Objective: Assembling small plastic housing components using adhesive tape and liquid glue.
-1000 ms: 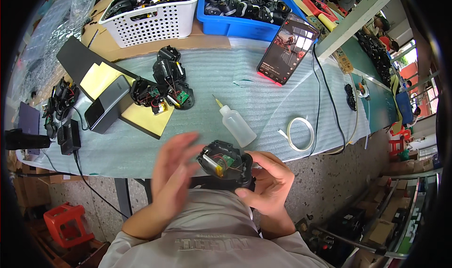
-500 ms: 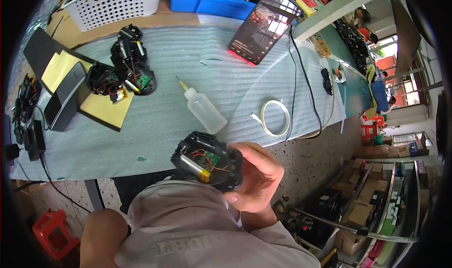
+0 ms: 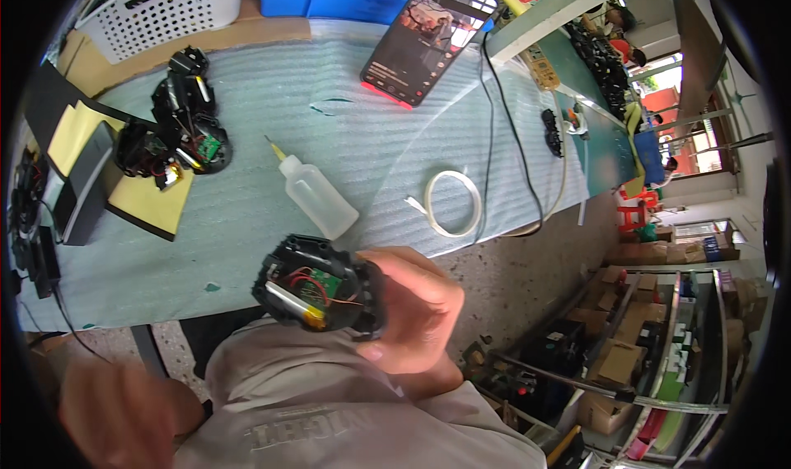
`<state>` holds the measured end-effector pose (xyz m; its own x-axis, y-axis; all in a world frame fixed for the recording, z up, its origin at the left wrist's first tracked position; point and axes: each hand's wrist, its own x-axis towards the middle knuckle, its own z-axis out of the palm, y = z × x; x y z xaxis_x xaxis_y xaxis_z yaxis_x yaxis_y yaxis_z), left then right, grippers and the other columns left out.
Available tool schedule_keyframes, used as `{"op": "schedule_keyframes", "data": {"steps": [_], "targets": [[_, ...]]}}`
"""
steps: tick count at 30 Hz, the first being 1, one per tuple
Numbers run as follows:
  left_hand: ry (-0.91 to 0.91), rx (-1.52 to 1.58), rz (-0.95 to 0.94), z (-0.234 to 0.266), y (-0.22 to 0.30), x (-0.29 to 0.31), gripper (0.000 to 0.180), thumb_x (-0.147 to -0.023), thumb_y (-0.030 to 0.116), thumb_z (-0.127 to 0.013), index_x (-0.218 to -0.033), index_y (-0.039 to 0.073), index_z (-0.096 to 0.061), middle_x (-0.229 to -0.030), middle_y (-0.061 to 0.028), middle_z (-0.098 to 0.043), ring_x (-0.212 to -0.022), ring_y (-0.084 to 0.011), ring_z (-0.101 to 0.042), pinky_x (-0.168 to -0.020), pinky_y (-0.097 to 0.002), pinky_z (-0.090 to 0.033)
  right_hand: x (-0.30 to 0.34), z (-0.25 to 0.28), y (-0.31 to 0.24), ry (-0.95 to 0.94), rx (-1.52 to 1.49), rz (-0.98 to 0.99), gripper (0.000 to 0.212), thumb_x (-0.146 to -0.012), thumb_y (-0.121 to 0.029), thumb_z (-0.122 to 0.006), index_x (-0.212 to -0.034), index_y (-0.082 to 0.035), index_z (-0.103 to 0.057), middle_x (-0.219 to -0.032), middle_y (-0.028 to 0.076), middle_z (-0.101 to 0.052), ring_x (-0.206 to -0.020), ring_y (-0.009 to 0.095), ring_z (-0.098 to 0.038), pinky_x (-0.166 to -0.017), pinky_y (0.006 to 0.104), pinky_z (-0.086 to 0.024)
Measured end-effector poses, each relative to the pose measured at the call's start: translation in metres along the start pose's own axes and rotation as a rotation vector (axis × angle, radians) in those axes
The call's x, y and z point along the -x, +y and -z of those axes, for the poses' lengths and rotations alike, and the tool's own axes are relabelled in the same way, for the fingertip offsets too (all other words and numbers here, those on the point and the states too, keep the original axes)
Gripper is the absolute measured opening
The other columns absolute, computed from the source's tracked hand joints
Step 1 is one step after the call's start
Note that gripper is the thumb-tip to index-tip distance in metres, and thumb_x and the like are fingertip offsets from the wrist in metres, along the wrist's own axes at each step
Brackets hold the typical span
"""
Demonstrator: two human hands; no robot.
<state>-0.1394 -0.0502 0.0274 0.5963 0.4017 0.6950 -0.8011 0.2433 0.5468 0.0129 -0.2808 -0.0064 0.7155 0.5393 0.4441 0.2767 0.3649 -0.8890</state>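
A black plastic shell [image 3: 339,314] is held by the right hand [image 3: 418,311], insides facing the camera, green circuit board [image 3: 325,281] and silver battery [image 3: 288,302] exposed. The left hand [image 3: 117,415] is pretty badly blurred, bottom left. A needle-tipped squeeze bottle [image 3: 321,202] is laid on the table [image 3: 387,156], coiled white cable [image 3: 429,197] nearby.

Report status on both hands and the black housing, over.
Right hand gripping black housing, green circuit board exposed. Left hand blurred at lower left, apart from housing. Squeeze bottle lies on table just beyond.
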Motion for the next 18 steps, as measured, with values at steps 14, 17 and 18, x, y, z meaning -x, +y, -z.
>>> {"op": "schedule_keyframes", "data": {"steps": [14,17,18], "targets": [[0.225,0.238,0.836,-0.032,-0.085,0.015,0.091,-0.072,0.042,-0.090,-0.140,-0.003,-0.050,-0.140,-0.0227,-0.055,-0.134,-0.0400,-0.049,-0.111,-0.0533,-0.042,0.014,-0.015,0.014,0.042,-0.142,0.034,0.071,-0.065,-0.005,-0.088,-0.127,0.013,-0.058,-0.123,0.028,-0.061,-0.110,0.031,-0.064,-0.089,0.0394,-0.056],[0.229,0.290,0.810,-0.034,-0.088,0.014,0.088,-0.073,0.040,-0.089,-0.140,-0.002,-0.050,-0.140,-0.0220,-0.055,-0.134,-0.0399,-0.050,-0.110,-0.0527,-0.044,0.011,-0.015,0.008,0.030,-0.081,0.021,0.070,-0.062,-0.002,-0.089,-0.125,0.013,-0.060,-0.121,0.026,-0.062,-0.106,0.030,-0.066,-0.085,0.0373,-0.058],[0.229,0.302,0.792,-0.035,-0.088,0.015,0.088,-0.073,0.039,-0.089,-0.140,-0.001,-0.050,-0.140,-0.0219,-0.055,-0.134,-0.0398,-0.050,-0.110,-0.0524,-0.044,0.010,-0.015,0.006,0.018,-0.039,0.016,0.070,-0.061,-0.001,-0.089,-0.124,0.012,-0.061,-0.119,0.026,-0.063,-0.104,0.029,-0.066,-0.083,0.0365,-0.058]]}}
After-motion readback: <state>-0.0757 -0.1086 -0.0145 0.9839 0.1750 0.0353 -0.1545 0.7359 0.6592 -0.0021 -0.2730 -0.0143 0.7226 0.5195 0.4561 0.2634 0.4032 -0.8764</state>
